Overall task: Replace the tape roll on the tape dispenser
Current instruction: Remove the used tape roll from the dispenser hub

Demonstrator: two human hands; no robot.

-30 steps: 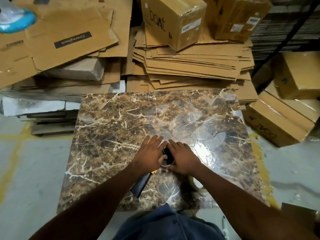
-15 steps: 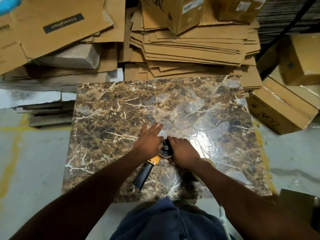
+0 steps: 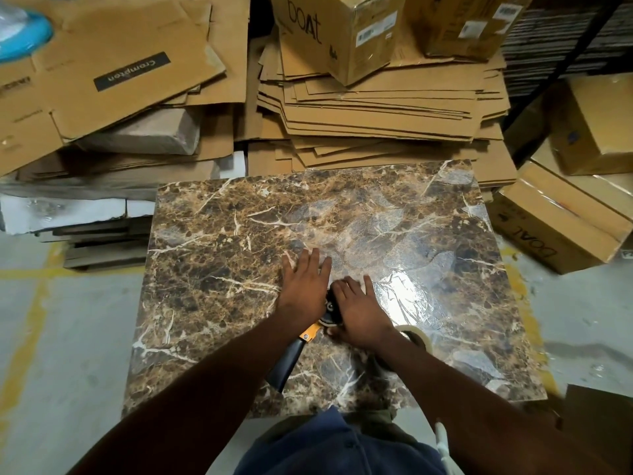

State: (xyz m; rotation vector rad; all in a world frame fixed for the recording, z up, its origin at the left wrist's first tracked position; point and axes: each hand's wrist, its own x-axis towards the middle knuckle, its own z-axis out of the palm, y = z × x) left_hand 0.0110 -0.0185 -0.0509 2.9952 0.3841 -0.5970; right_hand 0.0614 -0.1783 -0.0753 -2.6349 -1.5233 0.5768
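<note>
The tape dispenser (image 3: 310, 332) lay flat near the middle of the table (image 3: 212, 269); judged rigid, light, best taken by its handle. A tape roll (image 3: 416, 334) lay just right. The left hand (image 3: 303, 291) pressed it, fingers (image 3: 308, 260) spread; the right hand (image 3: 359, 311) covered the hub, grip unclear.

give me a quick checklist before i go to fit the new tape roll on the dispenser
1. Tape dispenser lying flat on the marble tabletop: ok.
2. Left hand steadying its head: ok.
3. Right hand on the hub: ok, though whether the spindle is bare: cannot tell.
4. New tape roll close by the right wrist: ok.
5. Handle free, pointing toward the body: ok.
</note>
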